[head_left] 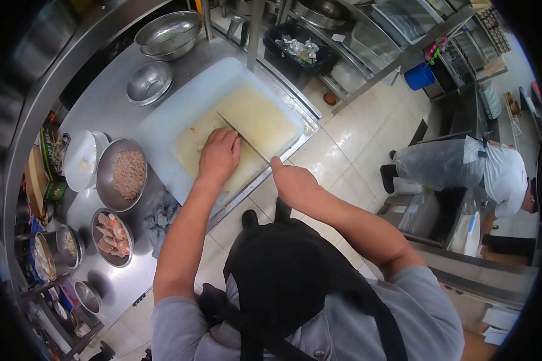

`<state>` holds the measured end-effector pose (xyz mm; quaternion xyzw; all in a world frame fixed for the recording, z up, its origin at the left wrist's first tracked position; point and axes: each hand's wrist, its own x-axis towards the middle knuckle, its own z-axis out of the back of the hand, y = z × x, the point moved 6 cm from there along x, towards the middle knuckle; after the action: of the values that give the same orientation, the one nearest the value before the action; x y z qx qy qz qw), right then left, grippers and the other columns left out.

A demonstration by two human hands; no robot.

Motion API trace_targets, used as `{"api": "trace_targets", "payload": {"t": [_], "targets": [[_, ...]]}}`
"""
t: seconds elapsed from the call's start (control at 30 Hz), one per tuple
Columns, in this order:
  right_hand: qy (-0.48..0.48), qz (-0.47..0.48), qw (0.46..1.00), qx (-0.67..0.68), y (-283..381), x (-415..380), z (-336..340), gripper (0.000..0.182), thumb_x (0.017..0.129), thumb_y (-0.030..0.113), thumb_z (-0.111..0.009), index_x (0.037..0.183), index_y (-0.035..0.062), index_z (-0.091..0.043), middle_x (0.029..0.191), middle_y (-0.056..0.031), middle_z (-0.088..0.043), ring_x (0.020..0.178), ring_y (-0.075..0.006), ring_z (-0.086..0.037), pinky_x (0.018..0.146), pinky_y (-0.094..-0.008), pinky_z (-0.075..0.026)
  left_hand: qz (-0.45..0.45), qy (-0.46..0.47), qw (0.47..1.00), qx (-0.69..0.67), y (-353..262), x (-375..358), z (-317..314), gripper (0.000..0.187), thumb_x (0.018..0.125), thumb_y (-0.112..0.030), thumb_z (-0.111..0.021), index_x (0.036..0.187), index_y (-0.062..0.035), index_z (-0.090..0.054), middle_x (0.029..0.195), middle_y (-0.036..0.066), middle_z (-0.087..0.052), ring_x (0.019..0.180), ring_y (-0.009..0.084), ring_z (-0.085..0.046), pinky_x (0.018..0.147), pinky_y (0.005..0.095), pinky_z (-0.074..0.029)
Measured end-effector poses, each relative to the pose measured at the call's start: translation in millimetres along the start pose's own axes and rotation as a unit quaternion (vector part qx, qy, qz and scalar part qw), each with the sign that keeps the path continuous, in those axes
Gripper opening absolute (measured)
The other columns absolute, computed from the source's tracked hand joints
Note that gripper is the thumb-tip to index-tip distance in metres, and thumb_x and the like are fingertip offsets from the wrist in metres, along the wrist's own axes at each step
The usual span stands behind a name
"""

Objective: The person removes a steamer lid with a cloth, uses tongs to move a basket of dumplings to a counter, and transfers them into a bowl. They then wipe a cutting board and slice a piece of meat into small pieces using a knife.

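A knife [253, 148] lies across the yellowish cutting board [271, 117], its handle end in my right hand [293, 182], closed near the board's front edge. My left hand [221, 154] rests on the board against the blade, its fingers bent and pressed together; whatever they hold is hidden. Small pale pieces [202, 137] lie just left of those fingers. Beneath the board is a larger whitish one [162, 129] on the steel table.
Left of the boards stand a bowl of minced meat [128, 174], a bowl of pinkish pieces [112, 237], a white bowl [81, 161] and a dark cloth [161, 216]. Empty metal bowls [150, 82] sit behind. A person [470, 165] bends at a counter far right.
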<state>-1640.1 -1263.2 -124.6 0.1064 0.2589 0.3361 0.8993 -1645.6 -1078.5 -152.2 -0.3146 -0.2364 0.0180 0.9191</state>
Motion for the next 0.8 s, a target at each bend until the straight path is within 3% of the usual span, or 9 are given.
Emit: {"api": "trace_targets", "payload": {"t": [0.4,0.53,0.8], "targets": [[-0.021,-0.008,1.000,0.001,3.8,-26.8,5.0,0.028,0.080,-0.006,-0.055,0.106,-0.0053,-0.044,0.081,-0.0263,-0.066,0.080,-0.0454,-0.068,0.070,-0.0527,-0.054,-0.067,-0.019,0.997,0.020,-1.7,-4.1,3.1,0.019,0.082,-0.005,-0.068,0.100,0.0000,-0.067,0.107,0.017,-0.068,0.104,0.0366,-0.064,0.090,0.0440,-0.054],[-0.010,0.011,1.000,0.006,6.8,-44.8,14.6,0.027,0.080,-0.005,-0.056,0.104,-0.0051,-0.043,0.078,-0.0279,-0.065,0.077,-0.0469,-0.067,0.068,-0.0537,-0.054,-0.022,0.014,1.000,-0.002,3.5,-2.1,-0.2,0.017,0.082,-0.004,-0.068,0.098,-0.0005,-0.067,0.105,0.015,-0.068,0.102,0.0356,-0.065,0.089,0.0434,-0.054],[-0.008,0.029,0.999,0.028,5.3,3.9,1.3,0.027,0.080,-0.005,-0.056,0.103,-0.0056,-0.042,0.079,-0.0286,-0.064,0.077,-0.0489,-0.065,0.068,-0.0546,-0.053,-0.046,-0.011,0.999,-0.011,3.0,-2.6,3.7,0.017,0.082,-0.004,-0.070,0.098,-0.0008,-0.066,0.104,0.014,-0.068,0.102,0.0343,-0.065,0.087,0.0429,-0.055]]}}
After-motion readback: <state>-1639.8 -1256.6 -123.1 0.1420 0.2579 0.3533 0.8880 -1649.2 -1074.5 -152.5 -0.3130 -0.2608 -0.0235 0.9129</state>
